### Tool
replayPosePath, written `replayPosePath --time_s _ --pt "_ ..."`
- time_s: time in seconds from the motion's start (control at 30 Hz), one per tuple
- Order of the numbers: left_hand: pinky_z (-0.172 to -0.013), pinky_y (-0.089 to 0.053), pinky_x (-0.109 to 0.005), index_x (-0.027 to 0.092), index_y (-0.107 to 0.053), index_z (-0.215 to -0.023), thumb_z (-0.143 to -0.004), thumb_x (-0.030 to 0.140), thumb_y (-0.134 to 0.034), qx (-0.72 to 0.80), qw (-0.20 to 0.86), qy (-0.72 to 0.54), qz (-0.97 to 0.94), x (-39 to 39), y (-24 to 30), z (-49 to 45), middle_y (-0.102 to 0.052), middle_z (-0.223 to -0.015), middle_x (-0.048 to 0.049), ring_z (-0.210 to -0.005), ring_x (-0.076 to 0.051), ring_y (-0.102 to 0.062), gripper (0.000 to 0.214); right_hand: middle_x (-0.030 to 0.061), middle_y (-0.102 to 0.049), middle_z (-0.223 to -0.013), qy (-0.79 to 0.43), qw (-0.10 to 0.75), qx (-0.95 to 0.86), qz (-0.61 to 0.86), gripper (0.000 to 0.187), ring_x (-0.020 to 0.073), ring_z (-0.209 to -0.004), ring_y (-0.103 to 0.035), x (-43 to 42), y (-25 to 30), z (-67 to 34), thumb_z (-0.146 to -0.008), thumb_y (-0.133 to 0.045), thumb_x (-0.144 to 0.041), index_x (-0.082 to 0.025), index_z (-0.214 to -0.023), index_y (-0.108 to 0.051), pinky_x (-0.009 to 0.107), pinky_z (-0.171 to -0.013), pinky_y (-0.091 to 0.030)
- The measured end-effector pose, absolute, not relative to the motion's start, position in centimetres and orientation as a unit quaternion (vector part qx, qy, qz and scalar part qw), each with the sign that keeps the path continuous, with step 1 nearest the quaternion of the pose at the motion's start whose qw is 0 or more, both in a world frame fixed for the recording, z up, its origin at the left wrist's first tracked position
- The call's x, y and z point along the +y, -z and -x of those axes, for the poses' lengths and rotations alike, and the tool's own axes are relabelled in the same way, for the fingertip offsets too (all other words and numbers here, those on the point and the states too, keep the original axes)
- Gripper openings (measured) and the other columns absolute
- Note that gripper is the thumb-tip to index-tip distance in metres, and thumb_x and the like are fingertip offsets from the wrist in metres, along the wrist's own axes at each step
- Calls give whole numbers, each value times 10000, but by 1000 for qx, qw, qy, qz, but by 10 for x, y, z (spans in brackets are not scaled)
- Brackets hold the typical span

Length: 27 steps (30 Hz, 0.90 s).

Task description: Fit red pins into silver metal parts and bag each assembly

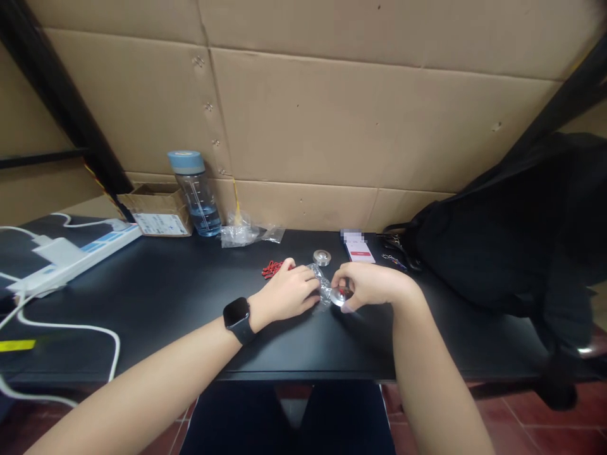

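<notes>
My right hand (363, 285) curls its fingers round the edge of a shiny round metal piece (338, 297), low over the black table. Something red shows at its middle, partly hidden by the fingers. My left hand (294, 291), with a black watch on the wrist, rests on a crumpled clear plastic bag (323, 283) just left of the metal piece; its fingers bend down onto the plastic. Beyond the bag lies a second round silvery piece (322, 257). A bundle of red and black cord (272, 270) sits behind my left hand, partly covered by it.
At the back stand a cardboard box (159, 212), a blue-lidded water bottle (196, 193) and another clear plastic bag (246, 234). A phone (359, 248) lies behind my right hand. A black backpack (502, 240) fills the right; a white power strip (85, 256) with cables lies left.
</notes>
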<state>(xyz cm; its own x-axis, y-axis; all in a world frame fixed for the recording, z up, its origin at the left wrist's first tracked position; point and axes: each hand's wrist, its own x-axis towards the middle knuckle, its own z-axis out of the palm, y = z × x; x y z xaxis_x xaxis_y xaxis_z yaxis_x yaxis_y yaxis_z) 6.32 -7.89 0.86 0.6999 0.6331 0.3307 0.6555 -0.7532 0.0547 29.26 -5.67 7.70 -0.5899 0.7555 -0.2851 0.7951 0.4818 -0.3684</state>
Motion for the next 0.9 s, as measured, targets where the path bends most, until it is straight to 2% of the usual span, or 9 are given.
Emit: replayPosePath --time_s 0.1,0.2,0.27,0.4,0.53,0.77,0.9 --pt "-921 -327 -372 232 -657 -1074 -1044 333 -440 -326 -50 157 931 -80 -14 -56 -721 -1055 -29 -920 -174 -642 241 -29 -676 -849 239 62 846 -473 438 157 -693 -602 -52 -74 -296 -570 -831 -343 -240 -967 -675 247 -567 -405" --pt "-952 -336 -336 331 -620 -1251 -1058 373 -421 -273 -112 133 946 -81 -21 -45 -694 -1218 -3 -1075 -175 -642 281 -28 -684 -884 241 74 832 -494 474 158 -694 -612 -49 -71 -300 -551 -836 -361 -248 -972 -648 246 -558 -397" --pt "-976 -340 -341 397 -583 -1343 -1049 432 -432 -258 -108 122 952 -83 -23 -42 -612 -1381 -10 -1218 -210 -591 333 -26 -686 -911 241 81 824 -506 487 158 -696 -616 -49 -71 -302 -545 -839 -376 -253 -971 -637 248 -559 -401" --pt "-1020 -341 -416 441 -560 -1395 -1002 545 -478 -275 -68 106 953 -89 -18 -47 -524 -1478 -42 -1308 -295 -521 415 -23 -685 -921 238 91 812 -525 548 169 -709 -622 -50 -70 -300 -507 -865 -417 -255 -970 -622 254 -556 -408" --pt "-1026 -353 -468 439 -512 -1444 -997 558 -471 -284 -51 77 954 -93 -15 -52 -493 -1508 -66 -1356 -338 -463 464 -22 -687 -918 231 82 824 -512 551 167 -714 -620 -51 -69 -295 -508 -870 -437 -255 -963 -619 251 -556 -403" --pt "-1062 -327 -557 468 -476 -1461 -979 573 -495 -290 -66 62 953 -94 -17 -49 -398 -1596 -65 -1421 -386 -386 493 -34 -697 -903 258 63 845 -465 474 149 -715 -616 -57 -78 -297 -575 -837 -413 -253 -967 -622 236 -579 -404" --pt "-1072 -298 -620 494 -450 -1469 -922 642 -547 -283 -81 55 954 -93 -16 -47 -356 -1624 -66 -1445 -415 -345 575 -13 -690 -916 243 68 827 -502 514 169 -728 -621 -58 -77 -296 -534 -860 -433 -246 -947 -619 247 -569 -403"
